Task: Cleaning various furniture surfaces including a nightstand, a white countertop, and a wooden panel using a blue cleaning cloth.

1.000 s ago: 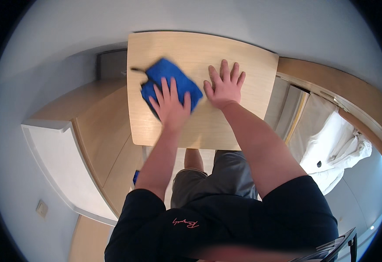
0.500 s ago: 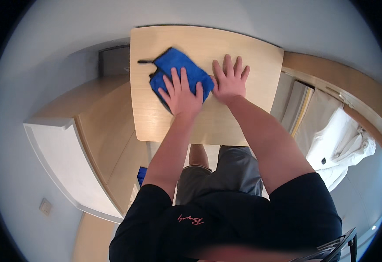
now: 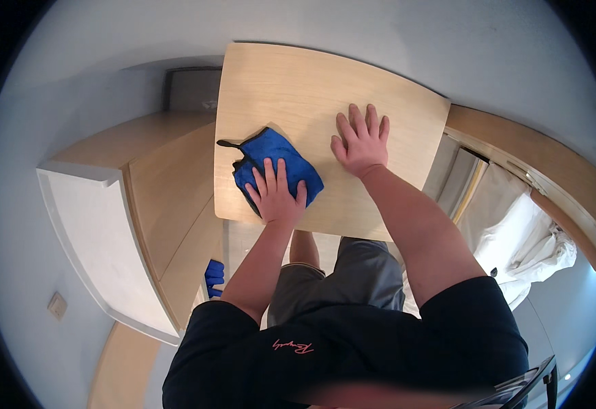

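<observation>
Since the earlier frame, the blue cloth (image 3: 296, 165) and the left hand (image 3: 281, 206) on it have slid toward the person's body, opening a gap to the right hand (image 3: 364, 151). The left hand lies flat on the cloth with fingers spread, pressing rather than gripping; blue fabric shows beyond its fingertips and on both sides, and a dark loop (image 3: 228, 144) sticks out ahead and to its left. Farther forward, the right hand rests wide and palm-down on the bare wood of the bench (image 3: 298, 82), holding nothing visible. Behind and left of the left hand is a blue object (image 3: 214, 276); well right of the right hand hangs white fabric (image 3: 509, 221).
</observation>
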